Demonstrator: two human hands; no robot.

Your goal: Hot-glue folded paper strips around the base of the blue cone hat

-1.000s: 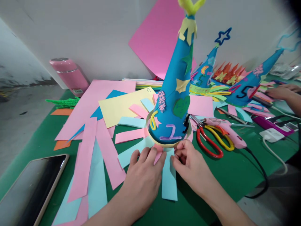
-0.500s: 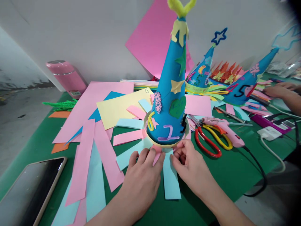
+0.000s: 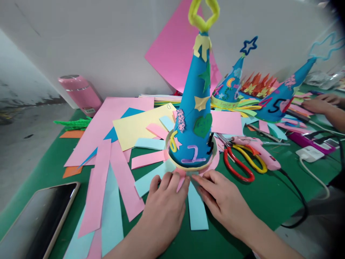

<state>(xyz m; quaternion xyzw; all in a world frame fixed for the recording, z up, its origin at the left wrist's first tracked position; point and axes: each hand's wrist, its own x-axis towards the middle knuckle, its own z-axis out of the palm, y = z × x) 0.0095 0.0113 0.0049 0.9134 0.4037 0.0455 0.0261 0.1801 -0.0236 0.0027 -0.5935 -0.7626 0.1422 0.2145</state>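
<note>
The left hand (image 3: 167,205) lies palm down with its fingers bent over a short pink paper strip (image 3: 180,184); whether it grips the strip I cannot tell. The right hand (image 3: 228,201) is loosely open, thumb apart from the forefinger, whose tip rests at the upper end of a light blue paper strip (image 3: 198,214).

Just beyond both hands, a blue cone hat (image 3: 192,104) stands upright inside a pale paper ring (image 3: 188,167), from which pink and light blue strips fan outward. A purple numeral and a green heart mark its side, and a yellow fuzzy loop (image 3: 204,28) tops it.

Right of it lie red-and-yellow-handled scissors (image 3: 228,148) and a pink glue gun (image 3: 262,148); left, a yellow sheet (image 3: 140,127) and, nearer, a smartphone (image 3: 40,219), all on a green table (image 3: 269,201). Farther back stand a pink bottle (image 3: 81,94) and, at right, a blue hat with a black 5 (image 3: 281,96), near another person's hand (image 3: 319,104).
</note>
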